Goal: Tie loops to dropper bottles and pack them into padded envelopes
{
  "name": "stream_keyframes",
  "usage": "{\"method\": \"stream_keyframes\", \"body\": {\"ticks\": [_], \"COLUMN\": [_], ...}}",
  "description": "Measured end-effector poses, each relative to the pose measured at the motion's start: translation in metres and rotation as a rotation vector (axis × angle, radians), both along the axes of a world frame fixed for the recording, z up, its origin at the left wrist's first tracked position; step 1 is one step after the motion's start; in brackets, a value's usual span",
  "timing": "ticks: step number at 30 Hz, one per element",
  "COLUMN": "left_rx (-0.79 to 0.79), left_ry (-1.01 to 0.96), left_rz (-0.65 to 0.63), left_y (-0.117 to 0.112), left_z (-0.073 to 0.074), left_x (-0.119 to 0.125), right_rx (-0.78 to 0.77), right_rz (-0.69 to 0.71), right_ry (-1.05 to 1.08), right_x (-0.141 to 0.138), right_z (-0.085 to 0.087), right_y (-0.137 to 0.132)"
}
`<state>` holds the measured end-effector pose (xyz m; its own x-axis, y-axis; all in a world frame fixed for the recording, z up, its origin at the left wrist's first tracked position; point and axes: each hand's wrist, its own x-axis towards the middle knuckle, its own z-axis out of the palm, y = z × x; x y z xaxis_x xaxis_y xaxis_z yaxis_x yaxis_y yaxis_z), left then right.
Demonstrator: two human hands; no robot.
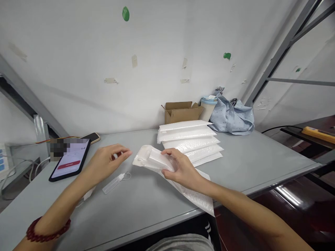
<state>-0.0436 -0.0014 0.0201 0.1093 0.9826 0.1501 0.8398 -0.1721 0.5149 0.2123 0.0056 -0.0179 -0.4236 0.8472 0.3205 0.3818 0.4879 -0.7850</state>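
My right hand [180,169] grips a white bubble mailer [154,161] near its open end, with something bulky inside it; the mailer's other end hangs over the table's front edge. My left hand [108,162] hovers just left of the mailer's mouth, fingers loosely curled with thumb and fingertips close together, holding nothing I can make out. A small clear plastic tube with a loop [113,183] lies on the grey table [136,205] below my left hand. A red bead bracelet sits on my left wrist.
A fanned stack of white bubble mailers [192,141] lies behind my right hand. Behind it stand an open cardboard box [180,111], a lidded cup [208,108] and a blue cloth bag [232,116]. A lit phone [70,162] lies at left, another phone behind it.
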Motion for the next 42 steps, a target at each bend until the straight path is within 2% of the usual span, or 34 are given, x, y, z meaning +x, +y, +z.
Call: {"method": "stream_keyframes", "body": {"ticks": [4,7,10,13,15,17,18,21,24,29,31,35,38,40,42], "left_rx": [-0.338,-0.368,-0.280,-0.058,0.103,0.178,0.170,0.033,-0.065,0.085,0.073,-0.095,-0.215,-0.256,-0.247], "left_ry": [0.213,0.184,-0.023,-0.384,-0.645,-0.799,-0.816,-0.718,-0.509,-0.130,-0.091,-0.129,-0.136,-0.107,-0.082], "left_rz": [-0.090,-0.117,-0.094,0.112,0.195,0.195,0.184,0.153,0.124,0.060,0.043,-0.027,-0.127,-0.190,-0.189], "left_y": [0.004,0.005,0.005,0.002,0.000,-0.003,-0.004,-0.006,-0.006,-0.003,-0.004,-0.008,-0.012,-0.013,-0.011], "left_z": [-0.012,-0.020,-0.014,0.002,0.011,0.014,0.013,0.007,-0.001,-0.012,-0.014,-0.019,-0.021,-0.018,-0.011], "left_x": [-0.016,-0.017,-0.013,-0.009,-0.006,0.000,0.003,0.016,0.025,0.025,0.024,0.028,0.035,0.037,0.030], "right_rx": [-0.007,-0.006,-0.015,-0.023,-0.022,-0.016,-0.012,0.002,0.013,0.034,0.049,0.063,0.086,0.116,0.135], "right_rz": [-0.013,-0.013,-0.013,-0.016,-0.017,-0.015,-0.014,-0.006,0.001,0.014,0.019,0.036,0.106,0.160,0.179], "right_ry": [-0.005,-0.011,-0.013,-0.016,-0.016,-0.012,-0.010,0.006,0.018,0.007,0.009,0.001,-0.038,-0.068,-0.085], "right_x": [0.000,0.000,0.000,0.000,0.000,0.000,0.000,0.000,-0.001,-0.001,-0.002,-0.003,-0.004,-0.005,-0.006], "right_z": [-0.001,0.000,0.000,0.001,0.000,0.000,0.000,0.000,0.000,-0.001,-0.002,-0.002,-0.004,-0.005,-0.005], "right_y": [0.000,0.000,0.000,-0.001,-0.001,0.000,0.000,0.000,0.000,0.000,0.000,-0.003,-0.005,-0.006,-0.007]}}
